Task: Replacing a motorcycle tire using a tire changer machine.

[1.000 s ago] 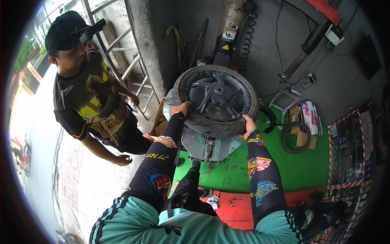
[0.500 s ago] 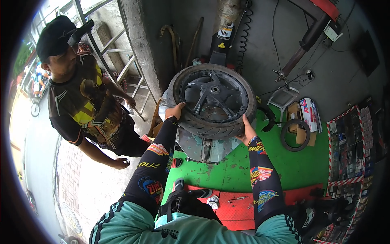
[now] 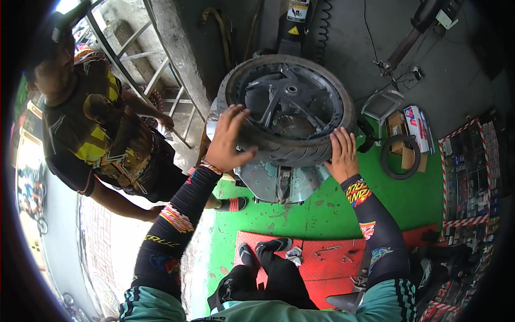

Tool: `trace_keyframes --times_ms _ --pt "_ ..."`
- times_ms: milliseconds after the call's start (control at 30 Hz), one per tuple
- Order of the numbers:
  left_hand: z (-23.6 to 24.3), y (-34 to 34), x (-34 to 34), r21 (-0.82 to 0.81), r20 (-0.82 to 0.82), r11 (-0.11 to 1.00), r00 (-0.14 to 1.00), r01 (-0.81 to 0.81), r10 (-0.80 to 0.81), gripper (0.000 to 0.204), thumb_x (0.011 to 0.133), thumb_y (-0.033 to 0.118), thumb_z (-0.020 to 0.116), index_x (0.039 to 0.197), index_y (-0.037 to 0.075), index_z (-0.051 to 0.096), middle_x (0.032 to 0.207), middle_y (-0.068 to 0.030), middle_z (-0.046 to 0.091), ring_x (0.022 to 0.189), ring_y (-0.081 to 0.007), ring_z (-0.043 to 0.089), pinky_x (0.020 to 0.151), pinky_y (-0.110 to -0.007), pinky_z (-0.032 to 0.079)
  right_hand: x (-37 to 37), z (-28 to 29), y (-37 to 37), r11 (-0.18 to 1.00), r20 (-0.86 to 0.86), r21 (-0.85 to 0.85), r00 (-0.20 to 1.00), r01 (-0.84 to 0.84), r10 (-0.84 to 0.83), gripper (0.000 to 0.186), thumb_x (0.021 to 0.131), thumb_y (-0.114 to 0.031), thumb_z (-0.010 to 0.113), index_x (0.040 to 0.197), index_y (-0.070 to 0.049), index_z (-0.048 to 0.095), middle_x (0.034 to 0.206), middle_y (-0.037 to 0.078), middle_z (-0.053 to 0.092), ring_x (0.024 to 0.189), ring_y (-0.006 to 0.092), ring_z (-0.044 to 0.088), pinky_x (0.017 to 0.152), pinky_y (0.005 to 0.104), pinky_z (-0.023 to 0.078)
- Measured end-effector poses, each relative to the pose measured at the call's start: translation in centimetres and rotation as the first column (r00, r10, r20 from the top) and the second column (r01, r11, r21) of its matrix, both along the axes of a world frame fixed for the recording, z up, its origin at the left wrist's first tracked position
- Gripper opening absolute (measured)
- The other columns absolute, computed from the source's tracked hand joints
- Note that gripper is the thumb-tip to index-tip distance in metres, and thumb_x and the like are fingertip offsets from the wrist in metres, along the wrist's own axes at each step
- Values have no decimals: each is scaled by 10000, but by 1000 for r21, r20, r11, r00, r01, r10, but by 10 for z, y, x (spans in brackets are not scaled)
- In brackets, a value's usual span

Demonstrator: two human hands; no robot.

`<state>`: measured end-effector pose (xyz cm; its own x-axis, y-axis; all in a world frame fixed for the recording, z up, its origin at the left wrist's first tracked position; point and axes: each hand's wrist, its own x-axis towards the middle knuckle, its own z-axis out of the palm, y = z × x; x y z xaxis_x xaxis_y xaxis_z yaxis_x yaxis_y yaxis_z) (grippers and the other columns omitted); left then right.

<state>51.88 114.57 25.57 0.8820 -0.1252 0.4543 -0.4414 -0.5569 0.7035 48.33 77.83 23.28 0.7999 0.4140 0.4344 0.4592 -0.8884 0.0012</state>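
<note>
A motorcycle wheel [image 3: 286, 155] with a black tyre and five-spoke dark rim lies flat on the grey turntable of a tyre machine [image 3: 257, 182]. My left hand [image 3: 229, 140], fingers spread, is raised at the tyre's near left edge; whether it touches the rubber I cannot tell. My right hand [image 3: 343, 155] lies with fingers extended against the tyre's near right side, its fingertips near the top edge, not wrapped round it.
A person [image 3: 88, 129] stands at my left beside a metal frame [image 3: 147, 75]. A pneumatic arm [image 3: 402, 48] hangs upper right. A loose tyre [image 3: 397, 176] and boxes [image 3: 416, 129] lie at right, beside a display rack [image 3: 466, 177]. Tools [image 3: 327, 251] lie on a red mat [image 3: 316, 279].
My left hand has loosened from the tyre's side and risen with fingers spread. My right hand has shifted upward on the tyre. The wheel appears higher in view, and my feet now stand together below.
</note>
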Motion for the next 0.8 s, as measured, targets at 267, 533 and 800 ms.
trace_keyframes --times_ms 267,533,800 --pt "-61 -20 6 610 489 791 810 -53 -323 965 540 140 821 1428 218 451 1475 -167 375 1383 -387 335 1125 -603 260 14 -56 0 997 347 72 938 -22 -5 1024 516 -67 860 1405 -80 352 1369 156 456 1318 365 423 1109 524 334" --pt "-75 -19 18 614 735 770 479 -171 -480 931 517 188 854 1359 100 467 1195 -171 617 1085 -361 608 936 -426 495 23 -62 -17 991 475 -104 872 -78 118 923 528 -108 866 1352 -82 451 1272 161 536 1192 371 510 1007 429 443" --pt "-65 -21 17 689 678 714 459 -125 -574 830 538 271 861 1250 43 498 1014 -198 675 921 -384 670 814 -419 540 -27 -64 35 972 533 -91 835 215 -135 649 518 -264 870 1073 -57 604 1045 175 661 983 355 645 840 447 514"
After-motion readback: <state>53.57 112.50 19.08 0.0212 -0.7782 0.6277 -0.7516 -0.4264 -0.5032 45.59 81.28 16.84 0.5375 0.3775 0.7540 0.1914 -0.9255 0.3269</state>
